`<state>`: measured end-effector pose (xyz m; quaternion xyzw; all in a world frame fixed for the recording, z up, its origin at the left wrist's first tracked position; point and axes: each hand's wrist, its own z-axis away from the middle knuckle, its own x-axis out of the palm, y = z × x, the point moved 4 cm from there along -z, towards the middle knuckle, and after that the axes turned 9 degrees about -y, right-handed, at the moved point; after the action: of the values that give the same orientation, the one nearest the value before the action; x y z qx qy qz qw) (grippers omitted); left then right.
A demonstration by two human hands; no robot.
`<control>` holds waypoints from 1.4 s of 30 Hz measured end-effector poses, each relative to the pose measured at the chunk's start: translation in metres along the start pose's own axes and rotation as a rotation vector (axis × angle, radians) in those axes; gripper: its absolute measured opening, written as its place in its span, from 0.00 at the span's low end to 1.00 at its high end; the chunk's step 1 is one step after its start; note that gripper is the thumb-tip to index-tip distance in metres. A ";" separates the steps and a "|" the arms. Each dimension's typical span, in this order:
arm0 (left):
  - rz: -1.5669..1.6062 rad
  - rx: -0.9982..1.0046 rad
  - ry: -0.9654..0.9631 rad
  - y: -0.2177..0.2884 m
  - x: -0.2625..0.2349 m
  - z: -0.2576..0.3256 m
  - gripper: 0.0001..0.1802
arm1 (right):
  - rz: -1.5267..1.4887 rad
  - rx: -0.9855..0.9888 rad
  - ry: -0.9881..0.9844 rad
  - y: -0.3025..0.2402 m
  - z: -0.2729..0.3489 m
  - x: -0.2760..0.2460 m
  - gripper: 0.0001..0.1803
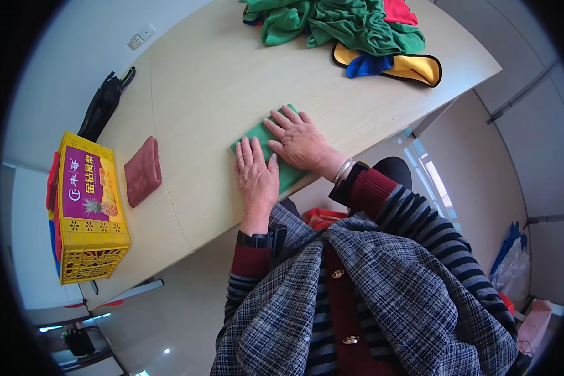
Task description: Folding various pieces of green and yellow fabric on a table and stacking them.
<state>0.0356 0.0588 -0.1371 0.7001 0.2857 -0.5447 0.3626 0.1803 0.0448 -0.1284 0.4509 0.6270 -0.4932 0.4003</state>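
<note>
A green cloth (257, 131), folded flat, lies near the front edge of the table (200, 94). Both of my hands press on it from above, palms down. My left hand (255, 175) covers its left part with the fingers stretched out and pointing away from me. My right hand (299, 139) rests on its far right part, fingers spread and slanting to the left. Much of the cloth is hidden under the hands. To the left lies a folded dusky-pink cloth (143, 172), apart from my hands.
A yellow plastic basket (97, 252) with a purple panel stands at the table's left end, cloths inside. Behind it lies a black folded umbrella (103, 103). Green cloths (357, 28) are heaped at the far side, beside a yellow cloth with black edging (420, 67) and a blue cloth (368, 64).
</note>
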 end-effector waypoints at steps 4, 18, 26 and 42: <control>-0.006 -0.044 -0.030 -0.001 -0.001 0.001 0.35 | -0.013 0.025 -0.020 0.003 -0.002 0.001 0.31; -0.075 -0.088 -0.095 -0.001 -0.010 0.017 0.38 | 0.137 0.285 0.088 0.044 0.025 -0.014 0.30; -0.022 0.023 -0.009 0.014 -0.012 0.011 0.40 | 0.169 -0.115 0.072 -0.017 0.003 -0.015 0.31; -0.027 0.023 -0.085 0.009 -0.003 0.006 0.41 | 0.097 -0.059 -0.059 -0.011 0.002 0.000 0.31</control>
<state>0.0383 0.0487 -0.1337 0.6768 0.2731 -0.5819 0.3588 0.1701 0.0417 -0.1256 0.4539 0.6067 -0.4675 0.4553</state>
